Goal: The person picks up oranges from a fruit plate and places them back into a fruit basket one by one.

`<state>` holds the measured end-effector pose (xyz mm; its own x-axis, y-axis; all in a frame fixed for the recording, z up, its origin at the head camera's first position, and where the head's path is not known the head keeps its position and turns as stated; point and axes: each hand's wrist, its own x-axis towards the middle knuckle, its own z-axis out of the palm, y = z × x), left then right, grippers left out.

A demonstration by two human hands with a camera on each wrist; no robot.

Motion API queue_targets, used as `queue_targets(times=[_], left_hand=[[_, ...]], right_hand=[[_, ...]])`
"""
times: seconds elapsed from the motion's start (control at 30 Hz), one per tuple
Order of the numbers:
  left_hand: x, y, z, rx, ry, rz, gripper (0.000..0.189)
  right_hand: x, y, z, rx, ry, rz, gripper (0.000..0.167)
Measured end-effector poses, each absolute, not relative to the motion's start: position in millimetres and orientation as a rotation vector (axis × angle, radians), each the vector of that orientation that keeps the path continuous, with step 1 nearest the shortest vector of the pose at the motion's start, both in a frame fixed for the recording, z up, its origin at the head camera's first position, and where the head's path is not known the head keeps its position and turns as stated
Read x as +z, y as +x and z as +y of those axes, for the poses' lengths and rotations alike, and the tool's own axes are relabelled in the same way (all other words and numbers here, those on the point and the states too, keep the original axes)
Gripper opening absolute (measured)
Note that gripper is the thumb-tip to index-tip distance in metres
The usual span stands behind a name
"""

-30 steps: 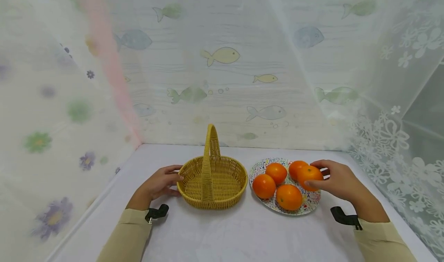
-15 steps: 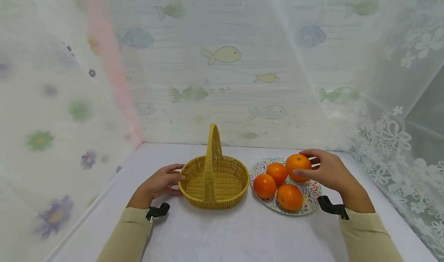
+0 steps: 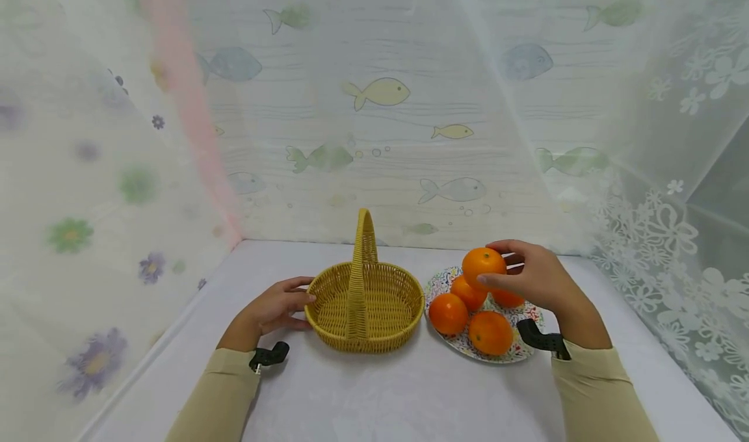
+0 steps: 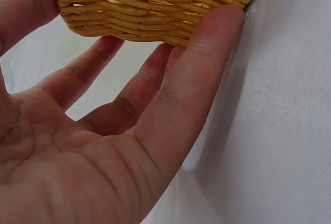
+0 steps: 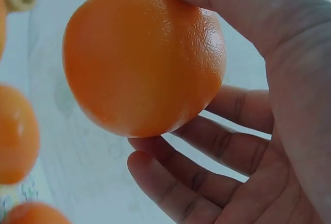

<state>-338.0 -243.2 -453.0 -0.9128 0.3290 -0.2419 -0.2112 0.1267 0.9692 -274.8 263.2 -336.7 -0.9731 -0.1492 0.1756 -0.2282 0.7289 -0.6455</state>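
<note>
One orange pinched over plate by right hand, fingers curved. Basket side held by left hand, fingers spread.

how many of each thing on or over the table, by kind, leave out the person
Oranges: 5 (1 held in the right hand, 4 on the plate)
Plates: 1
Baskets: 1
Total: 7
</note>
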Motion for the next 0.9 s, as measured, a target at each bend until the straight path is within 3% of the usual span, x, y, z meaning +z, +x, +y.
queue_targets(times=[0.47,0.9], left_hand=[[-454.7,-336.4,-244.9,1.863,0.061,1.972,0.063],[-456.5,-338.9,-244.5,1.857,0.060,1.968,0.067]], right_hand=[[-324.6,-282.4,220.4,1.266,0.429,-2.682,0.068],[-334.5,-287.7,179.4,1.336,0.498,-2.646,0.070]])
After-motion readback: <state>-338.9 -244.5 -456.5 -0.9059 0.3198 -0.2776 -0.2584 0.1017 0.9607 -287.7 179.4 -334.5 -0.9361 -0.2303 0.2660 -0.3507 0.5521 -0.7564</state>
